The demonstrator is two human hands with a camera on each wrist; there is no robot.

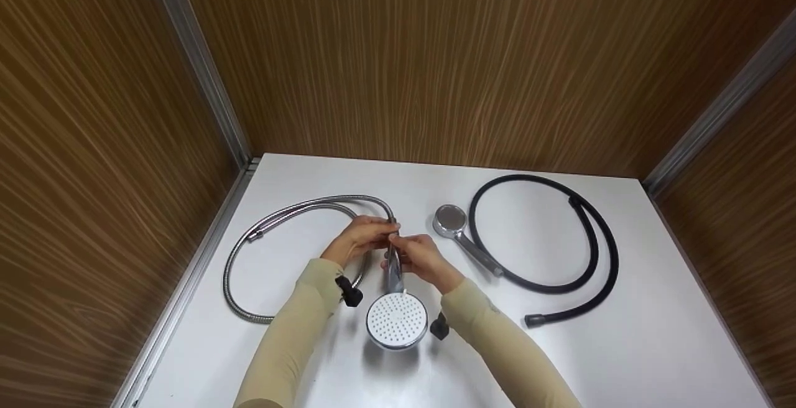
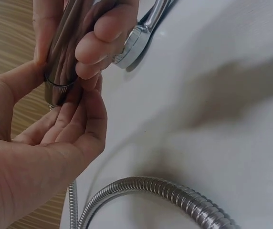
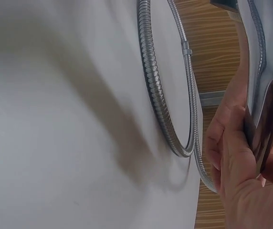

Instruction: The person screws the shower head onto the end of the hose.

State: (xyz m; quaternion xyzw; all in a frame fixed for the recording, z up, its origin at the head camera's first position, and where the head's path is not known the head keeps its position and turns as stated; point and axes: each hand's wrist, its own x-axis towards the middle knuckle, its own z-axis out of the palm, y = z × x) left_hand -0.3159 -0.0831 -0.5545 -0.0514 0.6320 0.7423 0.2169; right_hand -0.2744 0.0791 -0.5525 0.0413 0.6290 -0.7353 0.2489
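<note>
A chrome shower head point(image 1: 397, 321) with a white, nozzle-dotted face points its handle away from me at the middle of the table. My right hand point(image 1: 424, 259) grips that handle, fingers wrapped round it in the left wrist view. At the handle's far end, my left hand point(image 1: 364, 238) pinches the hose's end fitting point(image 2: 57, 93), which sits right against the handle. From there the silver metal hose point(image 1: 230, 271) loops out to the left over the table. Fingers partly hide the joint between handle and hose.
A smaller grey shower head point(image 1: 450, 219) lies right of my hands. Beyond it a black hose point(image 1: 612, 252) is coiled, its end fitting point(image 1: 535, 319) towards me. The silver hose's free end point(image 1: 255, 236) lies inside its loop. Wood-grain panels point(image 1: 435, 66) enclose the white table point(image 1: 647, 358).
</note>
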